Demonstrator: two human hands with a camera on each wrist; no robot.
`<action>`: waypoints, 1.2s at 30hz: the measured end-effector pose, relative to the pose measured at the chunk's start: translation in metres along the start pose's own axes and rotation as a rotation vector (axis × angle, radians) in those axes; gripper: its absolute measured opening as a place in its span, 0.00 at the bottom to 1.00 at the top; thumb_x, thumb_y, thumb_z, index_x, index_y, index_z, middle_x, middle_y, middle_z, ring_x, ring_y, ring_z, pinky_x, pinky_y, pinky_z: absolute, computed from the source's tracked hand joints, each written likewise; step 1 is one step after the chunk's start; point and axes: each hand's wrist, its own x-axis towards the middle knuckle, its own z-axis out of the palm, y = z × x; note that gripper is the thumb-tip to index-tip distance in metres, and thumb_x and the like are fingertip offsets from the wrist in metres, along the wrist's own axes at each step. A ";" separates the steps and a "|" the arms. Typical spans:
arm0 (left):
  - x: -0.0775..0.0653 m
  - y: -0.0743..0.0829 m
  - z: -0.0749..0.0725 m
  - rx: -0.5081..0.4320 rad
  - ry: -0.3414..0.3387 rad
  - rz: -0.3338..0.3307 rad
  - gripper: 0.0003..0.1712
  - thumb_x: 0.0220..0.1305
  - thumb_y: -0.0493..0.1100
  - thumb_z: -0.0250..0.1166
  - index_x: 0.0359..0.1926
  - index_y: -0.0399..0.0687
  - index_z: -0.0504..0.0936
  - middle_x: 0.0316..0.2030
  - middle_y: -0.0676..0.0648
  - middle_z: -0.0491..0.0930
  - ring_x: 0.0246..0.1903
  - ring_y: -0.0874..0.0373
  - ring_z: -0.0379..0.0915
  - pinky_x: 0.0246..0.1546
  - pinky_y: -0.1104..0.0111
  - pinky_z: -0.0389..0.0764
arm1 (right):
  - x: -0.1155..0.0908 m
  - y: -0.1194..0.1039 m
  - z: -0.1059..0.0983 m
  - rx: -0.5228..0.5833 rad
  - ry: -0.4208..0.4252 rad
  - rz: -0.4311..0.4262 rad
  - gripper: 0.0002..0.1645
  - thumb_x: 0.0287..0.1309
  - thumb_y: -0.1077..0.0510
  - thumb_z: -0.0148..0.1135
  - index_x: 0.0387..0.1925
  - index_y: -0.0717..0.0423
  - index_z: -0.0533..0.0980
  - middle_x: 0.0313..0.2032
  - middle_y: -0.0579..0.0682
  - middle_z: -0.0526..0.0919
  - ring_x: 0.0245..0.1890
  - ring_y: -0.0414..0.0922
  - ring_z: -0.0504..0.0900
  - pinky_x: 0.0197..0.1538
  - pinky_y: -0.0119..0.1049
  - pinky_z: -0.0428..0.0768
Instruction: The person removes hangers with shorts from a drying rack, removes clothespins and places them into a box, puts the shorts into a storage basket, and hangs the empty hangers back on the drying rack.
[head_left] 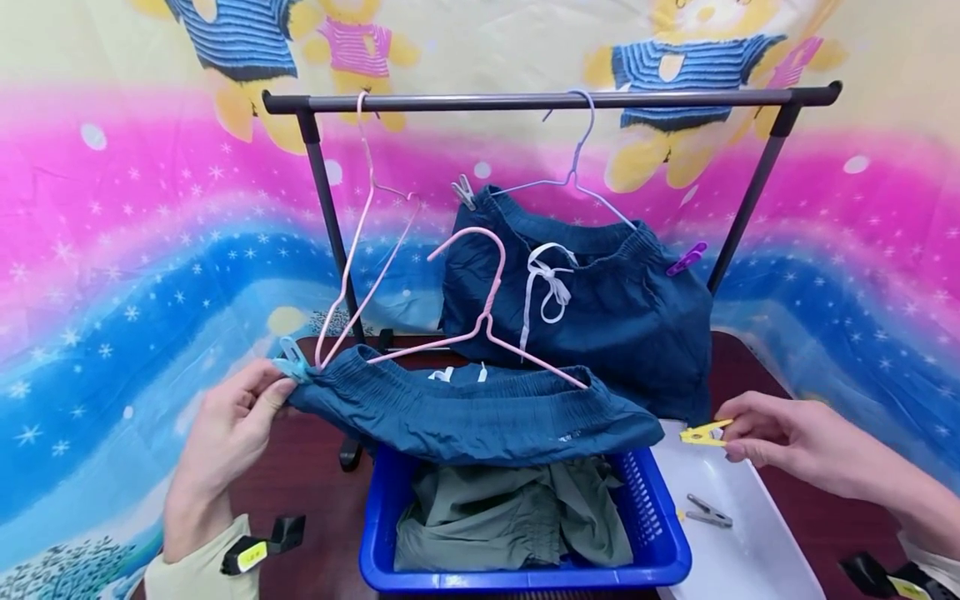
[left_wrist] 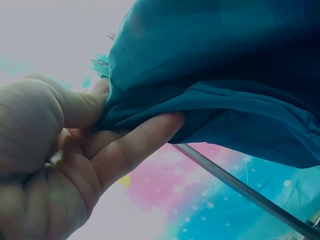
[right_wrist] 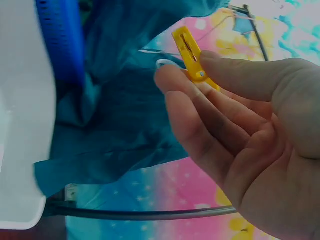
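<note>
My left hand (head_left: pixel 225 429) pinches the left end of dark blue shorts (head_left: pixel 465 425) between thumb and fingers, and the fabric (left_wrist: pixel 200 55) fills much of the left wrist view. A light blue clothespin (head_left: pixel 292 362) sits at that same corner, right by the fingertips. Inside the waistband lies a pink hanger (head_left: pixel 491 308), its hook pointing up and off the rail. Off to the right, my right hand (head_left: pixel 802 437) holds a yellow clothespin (head_left: pixel 703 433) between thumb and fingers, apart from the shorts' right end; the right wrist view shows the yellow clothespin (right_wrist: pixel 189 55) close up.
Beneath the shorts stands a blue basket (head_left: pixel 525 579) with grey-green clothing (head_left: pixel 510 517). A white tray (head_left: pixel 738 508) holds a grey clothespin (head_left: pixel 708 512). On the black rack (head_left: pixel 480 103) hang another pink hanger (head_left: pixel 348 275) and a blue hanger (head_left: pixel 576 171) carrying clipped blue shorts (head_left: pixel 622 321).
</note>
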 end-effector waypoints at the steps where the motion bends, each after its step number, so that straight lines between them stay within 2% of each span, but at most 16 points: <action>1: 0.000 0.000 0.000 0.004 0.001 0.004 0.06 0.66 0.28 0.60 0.34 0.42 0.79 0.21 0.58 0.73 0.16 0.68 0.66 0.15 0.70 0.61 | 0.000 0.002 0.001 0.011 -0.027 -0.001 0.18 0.61 0.63 0.64 0.52 0.55 0.73 0.35 0.33 0.86 0.31 0.29 0.83 0.30 0.28 0.80; 5: 0.000 0.000 0.000 0.009 0.004 0.013 0.06 0.65 0.28 0.60 0.34 0.42 0.79 0.21 0.60 0.74 0.17 0.68 0.67 0.16 0.70 0.61 | -0.003 0.010 0.008 0.050 -0.118 -0.002 0.15 0.61 0.62 0.64 0.49 0.55 0.73 0.35 0.34 0.86 0.31 0.29 0.83 0.31 0.28 0.80; 10: 0.000 0.001 0.000 0.012 0.005 0.005 0.07 0.65 0.28 0.60 0.34 0.43 0.79 0.22 0.60 0.74 0.18 0.68 0.68 0.17 0.70 0.62 | -0.006 0.020 0.012 0.069 -0.192 -0.024 0.12 0.62 0.61 0.63 0.47 0.52 0.73 0.35 0.34 0.87 0.30 0.30 0.83 0.31 0.28 0.79; 13: 0.001 0.002 -0.001 0.017 0.004 -0.002 0.08 0.65 0.28 0.60 0.34 0.44 0.79 0.21 0.60 0.74 0.18 0.68 0.68 0.17 0.70 0.62 | -0.006 0.027 0.015 0.112 -0.271 -0.013 0.11 0.65 0.60 0.61 0.47 0.54 0.73 0.35 0.36 0.87 0.29 0.30 0.83 0.31 0.28 0.79; 17: 0.000 0.002 -0.001 0.032 -0.005 -0.013 0.08 0.66 0.29 0.61 0.34 0.46 0.79 0.22 0.60 0.74 0.18 0.68 0.68 0.17 0.70 0.62 | -0.007 0.036 0.022 0.190 -0.377 0.034 0.10 0.66 0.58 0.59 0.46 0.57 0.73 0.34 0.36 0.86 0.28 0.31 0.83 0.27 0.31 0.79; 22: 0.000 0.001 0.000 0.029 -0.003 -0.020 0.08 0.65 0.29 0.61 0.34 0.46 0.79 0.21 0.59 0.74 0.17 0.67 0.67 0.16 0.70 0.62 | -0.013 0.046 0.033 0.276 -0.467 0.106 0.07 0.67 0.59 0.59 0.44 0.56 0.72 0.30 0.36 0.85 0.24 0.34 0.83 0.22 0.34 0.79; 28: 0.000 0.001 0.000 0.025 -0.003 -0.019 0.07 0.66 0.30 0.61 0.35 0.46 0.79 0.21 0.59 0.75 0.17 0.68 0.69 0.16 0.70 0.62 | -0.022 0.058 0.045 0.369 -0.527 0.201 0.06 0.65 0.61 0.59 0.42 0.58 0.73 0.30 0.43 0.85 0.25 0.37 0.83 0.29 0.31 0.79; 32: 0.000 0.001 0.001 0.018 -0.003 -0.019 0.07 0.66 0.30 0.61 0.35 0.46 0.79 0.21 0.59 0.75 0.18 0.68 0.71 0.17 0.71 0.64 | -0.025 0.064 0.052 0.404 -0.558 0.164 0.06 0.66 0.62 0.58 0.43 0.57 0.73 0.29 0.43 0.85 0.27 0.36 0.83 0.32 0.28 0.76; 36: 0.000 0.001 0.002 0.008 -0.001 -0.015 0.07 0.66 0.29 0.61 0.35 0.45 0.79 0.21 0.59 0.75 0.19 0.69 0.72 0.18 0.72 0.64 | -0.026 0.067 0.057 0.358 -0.560 0.151 0.05 0.65 0.60 0.59 0.43 0.53 0.74 0.27 0.41 0.84 0.26 0.33 0.80 0.31 0.27 0.70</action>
